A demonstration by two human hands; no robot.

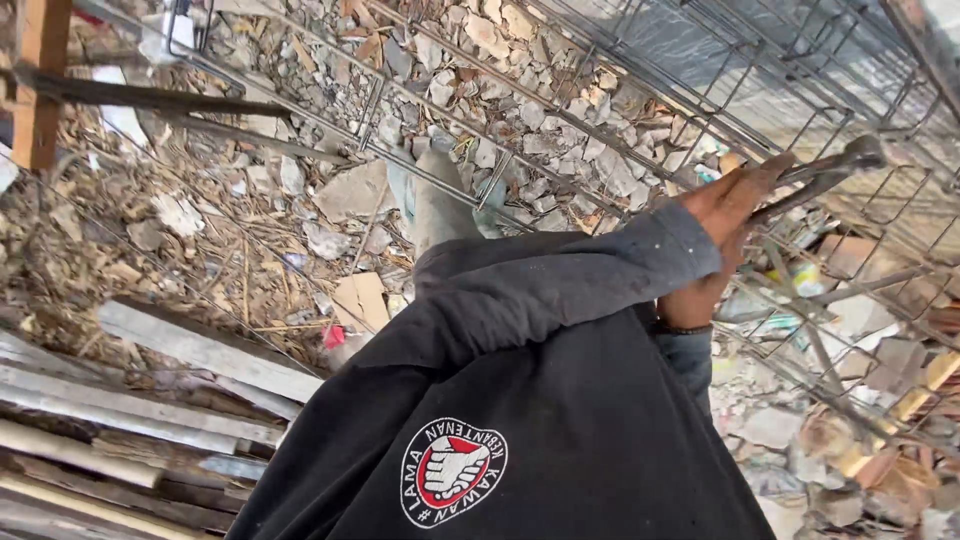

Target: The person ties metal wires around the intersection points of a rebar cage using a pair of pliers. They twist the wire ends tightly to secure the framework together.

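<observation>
Steel fills the upper right of the frame: a long cage of thin grey reinforcing bars [600, 110] with rectangular stirrups runs from the upper left down to the lower right, over ground strewn with pale broken stone and brick rubble [520, 50]. At the right centre, one hand [735, 200], reaching out of a dark grey sleeve [560, 275], is closed around the handles of a grey metal pincer tool [830, 165] whose head lies against a bar of the cage near the right edge. Just below it the other hand [695, 300], with a dark band at the wrist, is curled among the bars; whether it grips one I cannot tell, and which hand is the left and which the right is also unclear, since the arms overlap. A black jacket with a round red and white badge [455, 470] blocks the lower middle of the frame. Weathered grey wooden planks [140, 400] are stacked at the lower left, and an upright wooden post [40, 80] stands at the upper left.
</observation>
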